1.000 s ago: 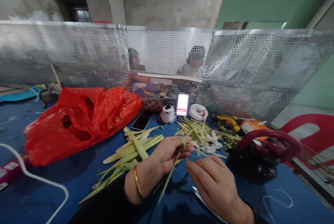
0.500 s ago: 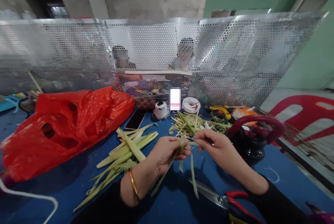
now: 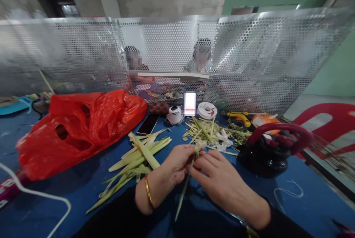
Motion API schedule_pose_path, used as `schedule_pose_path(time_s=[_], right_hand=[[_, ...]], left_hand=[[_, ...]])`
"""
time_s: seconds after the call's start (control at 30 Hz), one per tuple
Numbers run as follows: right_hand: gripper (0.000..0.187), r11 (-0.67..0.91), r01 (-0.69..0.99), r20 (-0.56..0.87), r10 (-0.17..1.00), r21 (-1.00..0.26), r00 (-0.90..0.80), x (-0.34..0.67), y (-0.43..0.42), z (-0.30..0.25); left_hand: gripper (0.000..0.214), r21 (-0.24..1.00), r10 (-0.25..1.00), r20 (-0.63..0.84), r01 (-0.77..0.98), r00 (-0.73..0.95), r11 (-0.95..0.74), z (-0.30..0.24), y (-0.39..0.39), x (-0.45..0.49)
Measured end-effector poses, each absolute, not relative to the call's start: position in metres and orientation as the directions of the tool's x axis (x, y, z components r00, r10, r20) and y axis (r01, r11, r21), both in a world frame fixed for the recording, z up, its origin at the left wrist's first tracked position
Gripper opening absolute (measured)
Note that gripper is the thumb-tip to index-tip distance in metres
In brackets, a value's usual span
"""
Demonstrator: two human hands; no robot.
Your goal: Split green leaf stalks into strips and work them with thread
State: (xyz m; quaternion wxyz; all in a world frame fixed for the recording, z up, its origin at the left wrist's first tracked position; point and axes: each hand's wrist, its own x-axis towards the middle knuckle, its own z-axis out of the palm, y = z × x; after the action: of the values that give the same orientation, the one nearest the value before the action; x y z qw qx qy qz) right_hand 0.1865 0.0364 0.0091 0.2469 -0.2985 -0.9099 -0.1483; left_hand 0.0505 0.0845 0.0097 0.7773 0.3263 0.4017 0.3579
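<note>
My left hand [image 3: 177, 164], with a gold bangle on its wrist, pinches a thin green leaf strip [image 3: 183, 196] that hangs down toward me. My right hand [image 3: 217, 179] is closed against the left, its fingers working the top of the same strip. Both hands hover over the blue tabletop [image 3: 69, 193]. To their left lies a pile of long green leaf strips [image 3: 138, 155]. Beyond the hands sits a heap of short leaf trimmings [image 3: 206, 132].
A red plastic bag [image 3: 80, 127] fills the left. A phone [image 3: 148, 123], a thread spool [image 3: 175, 115], a tape roll [image 3: 207, 110], a yellow glue gun [image 3: 240, 117] and a black pot with a red handle [image 3: 270, 153] stand behind. A perforated metal screen [image 3: 249, 64] separates two people. White cord [image 3: 36, 193] lies at left.
My right hand has come back from the far side of the strip and closed against the left hand. The loose hanging strip end and the scissors are now hidden under my arm.
</note>
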Motion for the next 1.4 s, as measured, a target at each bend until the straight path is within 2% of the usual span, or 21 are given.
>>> schedule_pose_path(time_s=[0.1, 0.17, 0.23, 0.3, 0.33, 0.4, 0.43, 0.5, 0.57, 0.7, 0.83, 0.93, 1.03, 1.1, 1.13, 1.17, 1.23, 1.27, 1.33, 1.4], right_hand=[[0.015, 0.781, 0.591, 0.477, 0.448, 0.203, -0.756, 0.177, 0.032, 0.0], [0.018, 0.786, 0.595, 0.551, 0.427, 0.167, -0.718, 0.18, 0.033, -0.002], [0.02, 0.781, 0.624, 0.674, 0.455, 0.012, -0.583, 0.187, 0.035, 0.001], [0.016, 0.715, 0.644, 0.743, 0.582, -0.273, -0.331, 0.196, 0.039, 0.005], [0.013, 0.642, 0.626, 0.719, 0.671, -0.442, -0.181, 0.199, 0.041, 0.007], [0.014, 0.446, 0.501, 0.549, 0.833, -0.741, 0.072, 0.203, 0.048, 0.007], [0.017, 0.346, 0.398, 0.433, 0.889, -0.85, 0.152, 0.203, 0.051, 0.006], [0.025, 0.177, 0.172, 0.21, 0.957, -0.969, 0.198, 0.201, 0.057, 0.002], [0.032, 0.063, -0.003, 0.061, 0.983, -0.998, 0.173, 0.198, 0.061, -0.003], [0.039, -0.064, -0.132, -0.08, 0.989, -0.989, 0.122, 0.194, 0.064, -0.009], [0.039, -0.192, -0.099, -0.195, 0.981, -0.976, 0.023, 0.195, 0.065, -0.014], [0.035, -0.209, -0.055, -0.208, 0.978, -0.976, -0.026, 0.199, 0.068, -0.014], [0.027, -0.105, 0.071, -0.112, 0.988, -0.992, -0.105, 0.204, 0.067, -0.008], [0.012, 0.11, 0.228, 0.064, 0.978, -0.967, -0.198, 0.207, 0.064, -0.003], [0.009, 0.241, 0.319, 0.166, 0.955, -0.917, -0.244, 0.208, 0.062, -0.001], [0.018, 0.367, 0.409, 0.263, 0.921, -0.836, -0.288, 0.209, 0.06, 0.001], [0.03, 0.571, 0.565, 0.436, 0.821, -0.596, -0.368, 0.209, 0.056, 0.003], [0.029, 0.647, 0.619, 0.512, 0.751, -0.445, -0.417, 0.209, 0.055, 0.004], [0.02, 0.737, 0.655, 0.626, 0.592, -0.165, -0.508, 0.207, 0.052, 0.005], [0.021, 0.76, 0.65, 0.692, 0.478, -0.018, -0.54, 0.206, 0.051, 0.008]], left_hand=[[0.02, 0.752, 0.812, -0.411, -0.35, 0.413, 0.558, 0.009, 0.081, 0.054], [0.017, 0.757, 0.821, -0.408, -0.356, 0.398, 0.549, 0.009, 0.079, 0.055], [0.017, 0.787, 0.835, -0.397, -0.326, 0.381, 0.523, 0.009, 0.079, 0.055], [0.018, 0.816, 0.84, -0.389, -0.282, 0.378, 0.504, 0.012, 0.079, 0.054], [0.017, 0.825, 0.839, -0.384, -0.265, 0.384, 0.499, 0.013, 0.079, 0.053], [0.013, 0.831, 0.835, -0.374, -0.254, 0.405, 0.495, 0.017, 0.079, 0.051], [0.011, 0.832, 0.835, -0.369, -0.254, 0.409, 0.492, 0.018, 0.079, 0.051], [0.009, 0.832, 0.839, -0.366, -0.264, 0.402, 0.489, 0.02, 0.079, 0.05], [0.01, 0.832, 0.846, -0.36, -0.274, 0.394, 0.482, 0.021, 0.079, 0.049], [0.012, 0.828, 0.837, -0.342, -0.285, 0.427, 0.483, 0.023, 0.079, 0.047], [0.009, 0.794, 0.765, -0.384, -0.238, 0.517, 0.559, 0.023, 0.079, 0.047], [0.009, 0.776, 0.775, -0.403, -0.268, 0.487, 0.572, 0.024, 0.08, 0.046], [0.011, 0.776, 0.832, -0.4, -0.341, 0.385, 0.531, 0.027, 0.085, 0.043], [0.011, 0.782, 0.857, -0.386, -0.371, 0.342, 0.5, 0.027, 0.088, 0.041], [0.011, 0.785, 0.865, -0.376, -0.382, 0.332, 0.488, 0.026, 0.09, 0.04], [0.01, 0.786, 0.869, -0.369, -0.389, 0.329, 0.48, 0.025, 0.091, 0.039], [0.011, 0.786, 0.869, -0.358, -0.393, 0.34, 0.478, 0.022, 0.093, 0.038], [0.011, 0.788, 0.868, -0.356, -0.389, 0.345, 0.478, 0.021, 0.093, 0.039], [0.012, 0.806, 0.871, -0.357, -0.36, 0.337, 0.47, 0.018, 0.092, 0.04], [0.012, 0.844, 0.88, -0.355, -0.297, 0.316, 0.448, 0.017, 0.091, 0.043]])
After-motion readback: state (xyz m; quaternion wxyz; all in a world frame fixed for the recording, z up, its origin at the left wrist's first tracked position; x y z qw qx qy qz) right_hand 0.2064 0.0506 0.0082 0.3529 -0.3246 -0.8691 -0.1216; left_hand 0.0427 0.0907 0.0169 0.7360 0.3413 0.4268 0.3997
